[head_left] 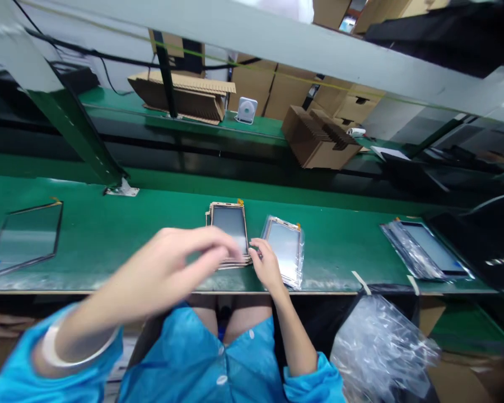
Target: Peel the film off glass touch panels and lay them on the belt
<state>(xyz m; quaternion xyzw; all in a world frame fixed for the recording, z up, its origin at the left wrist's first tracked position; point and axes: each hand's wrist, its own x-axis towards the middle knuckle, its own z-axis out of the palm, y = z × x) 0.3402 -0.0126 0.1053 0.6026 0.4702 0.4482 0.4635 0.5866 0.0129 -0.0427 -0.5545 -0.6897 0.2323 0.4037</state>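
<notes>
My left hand (193,256) is raised over the front part of a stack of framed screen panels (229,219). It is blurred by motion, its fingers stretched forward and the thumb apart, with nothing visible in it. My right hand (265,262) is at the right edge of that stack, fingers curved and slightly apart; whether it touches the panels I cannot tell. Just to its right lies a second pile of screen panels in clear film (286,249), partly behind my right hand. Orange tabs show at the top of both piles.
A glass panel with a dark frame (27,235) lies at the far left of the green bench (340,240). Film-wrapped panels (428,249) lie at the right. A clear plastic bag (380,347) hangs from the front edge. Cardboard boxes (319,140) and a small white fan (246,110) stand on the shelf.
</notes>
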